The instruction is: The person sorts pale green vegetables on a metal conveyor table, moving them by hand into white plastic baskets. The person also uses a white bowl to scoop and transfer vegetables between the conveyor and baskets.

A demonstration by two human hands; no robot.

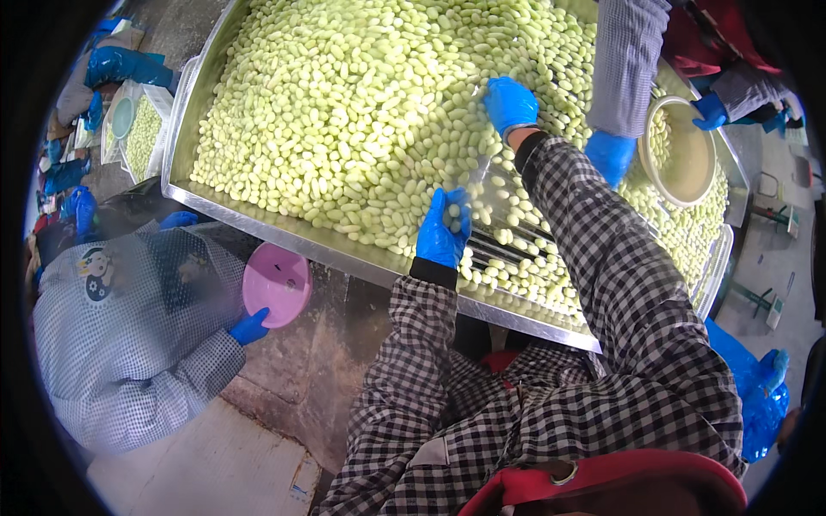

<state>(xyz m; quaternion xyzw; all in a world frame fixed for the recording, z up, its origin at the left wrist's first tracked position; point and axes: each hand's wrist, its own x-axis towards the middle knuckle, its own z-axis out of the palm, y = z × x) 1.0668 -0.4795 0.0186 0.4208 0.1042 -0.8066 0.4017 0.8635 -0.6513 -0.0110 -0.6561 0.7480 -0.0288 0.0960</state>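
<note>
Before me a wide metal sorting tray (290, 242) holds a deep heap of green oval fruits (335, 116). My left hand (444, 229), in a blue glove, is palm up and cupped near the tray's front edge, with several fruits between thumb and fingers. Farther in and to the right, my right hand (513, 106), also gloved in blue, reaches over the heap with its back towards me. Its fingertips are hidden, so whether it grips anything does not show. Between and below my hands, the fruits thin out over a dark slotted part (510, 245) of the tray.
A co-worker's gloved hand (610, 158) is beside my right forearm, near a beige bowl (684, 155) with fruits in it. On the left another person holds a pink basin (277, 284) against the tray's outer side. White crates (145, 129) of fruits stand beyond.
</note>
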